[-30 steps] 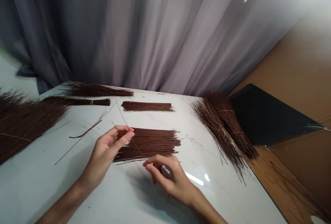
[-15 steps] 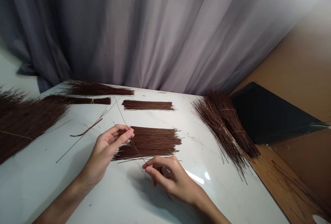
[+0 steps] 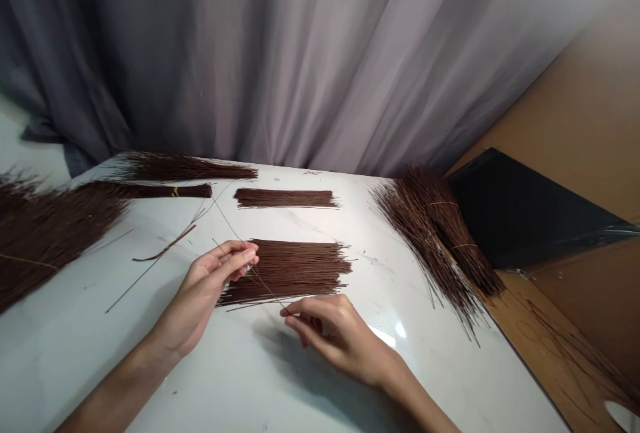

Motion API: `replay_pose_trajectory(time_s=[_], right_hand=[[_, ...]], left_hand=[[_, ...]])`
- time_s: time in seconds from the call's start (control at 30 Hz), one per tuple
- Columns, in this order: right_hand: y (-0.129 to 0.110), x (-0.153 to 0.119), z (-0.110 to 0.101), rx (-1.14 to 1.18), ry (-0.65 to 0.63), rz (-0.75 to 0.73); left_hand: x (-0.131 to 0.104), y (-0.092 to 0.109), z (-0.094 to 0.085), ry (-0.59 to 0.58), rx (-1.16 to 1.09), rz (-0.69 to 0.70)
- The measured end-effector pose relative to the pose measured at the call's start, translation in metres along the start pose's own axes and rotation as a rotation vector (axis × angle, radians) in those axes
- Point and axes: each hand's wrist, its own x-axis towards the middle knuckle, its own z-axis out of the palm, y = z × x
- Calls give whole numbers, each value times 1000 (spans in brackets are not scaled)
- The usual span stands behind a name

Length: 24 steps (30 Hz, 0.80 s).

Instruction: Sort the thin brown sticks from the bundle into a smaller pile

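Thin brown sticks lie side by side in a flat pile [image 3: 300, 270] on the white table. My left hand [image 3: 213, 280], at the pile's left end, pinches a thin stick [image 3: 227, 220] between thumb and fingertips. This stick slants from the upper left down to my right hand [image 3: 335, 333], whose thumb and forefinger are closed on its lower part, just in front of the pile. A short second stick end shows above my left fingers. Behind the pile rests a smaller bundle of even sticks [image 3: 286, 198].
Bulky stick bundles lie at the left [image 3: 50, 240], the back left [image 3: 185, 168] and the right [image 3: 430, 240]. A split strip [image 3: 170, 246] and a loose stick are left of my left hand. A grey curtain [image 3: 300, 53] hangs behind the table [image 3: 210, 393].
My right hand has shifted slightly right and up, its fingers still on the stick. My left hand keeps its pinch nearly in place. The camera view has moved a little.
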Motion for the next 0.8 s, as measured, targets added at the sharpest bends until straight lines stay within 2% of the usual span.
replay_pose_trajectory(time_s=[0.07, 0.1, 0.2, 0.3, 0.43, 0.5, 0.6, 0.7, 0.8], right_hand=[[6, 0, -3, -68, 58, 12], [10, 0, -6, -136, 125, 29], [29, -5, -29, -403, 458, 156], [54, -25, -72, -549, 797, 315], [91, -75, -132, -662, 1155, 467], [108, -97, -148, -784, 1161, 536], [130, -118, -155, -860, 1066, 562], [143, -123, -153, -845, 997, 528], [146, -122, -153, -844, 1019, 489]], left_hand=[[-1, 2, 1, -37, 72, 5], [-1, 2, 2, -58, 126, 24], [0, -7, 6, -95, 325, 135], [3, -27, 8, -69, 598, 306], [9, -50, 6, -160, 755, 421], [12, -55, 5, -183, 785, 450], [12, -55, 6, -217, 839, 490], [8, -50, 9, -189, 877, 469], [5, -44, 13, -226, 897, 474]])
